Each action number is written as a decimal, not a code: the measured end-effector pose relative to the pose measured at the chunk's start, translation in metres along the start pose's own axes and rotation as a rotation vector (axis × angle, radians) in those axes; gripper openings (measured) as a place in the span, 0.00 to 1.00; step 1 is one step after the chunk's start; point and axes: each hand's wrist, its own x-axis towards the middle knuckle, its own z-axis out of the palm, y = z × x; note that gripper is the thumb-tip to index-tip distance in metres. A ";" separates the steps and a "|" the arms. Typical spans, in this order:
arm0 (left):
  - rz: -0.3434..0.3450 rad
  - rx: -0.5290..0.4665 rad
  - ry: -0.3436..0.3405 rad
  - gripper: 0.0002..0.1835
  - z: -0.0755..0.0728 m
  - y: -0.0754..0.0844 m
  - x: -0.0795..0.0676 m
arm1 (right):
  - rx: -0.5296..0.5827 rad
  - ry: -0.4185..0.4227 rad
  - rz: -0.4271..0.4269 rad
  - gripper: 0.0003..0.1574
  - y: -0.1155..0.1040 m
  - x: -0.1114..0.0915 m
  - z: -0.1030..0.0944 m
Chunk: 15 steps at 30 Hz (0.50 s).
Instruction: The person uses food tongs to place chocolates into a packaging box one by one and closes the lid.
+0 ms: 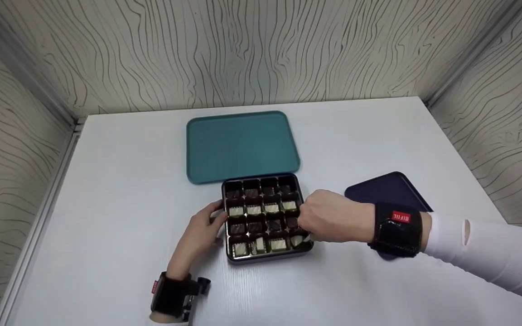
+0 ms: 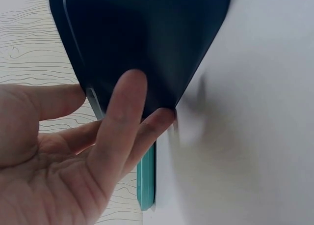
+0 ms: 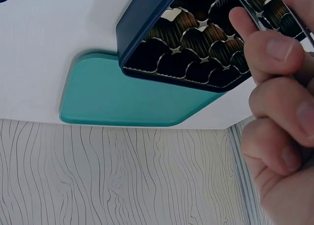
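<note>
A dark square box (image 1: 270, 260) of chocolates rests on the white table, divided into small compartments with rows of dark and white pieces. My left hand (image 1: 200, 233) touches its left side. In the left wrist view, the thumb lies at the rim and the loosely extended fingers (image 2: 125, 104) reach along the side wall. At the right edge, my right hand (image 1: 333, 216) curls around thin metal tweezers (image 3: 249, 8), seen in the right wrist view. The tweezers' tips are over the box, close to a white chocolate (image 1: 296, 240) in the front right compartment; contact is unclear.
A teal tray (image 1: 243, 147) lies directly behind the box. To the right, partly beneath the right forearm, is a dark navy lid-like tray (image 1: 388, 190). Patterned panels (image 1: 261, 54) stand along the back and sides of the table (image 1: 120, 181).
</note>
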 end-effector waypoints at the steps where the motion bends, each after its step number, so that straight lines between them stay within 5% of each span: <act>1: 0.000 -0.002 0.000 0.26 0.000 0.000 0.000 | -0.005 -0.001 0.004 0.29 0.001 -0.001 -0.001; 8: -0.013 -0.021 -0.002 0.26 0.000 0.000 0.000 | 0.041 -0.042 0.036 0.33 0.008 -0.011 -0.011; 15: -0.026 -0.046 -0.007 0.26 0.001 0.000 0.000 | 0.242 -0.019 0.121 0.22 0.031 -0.033 -0.022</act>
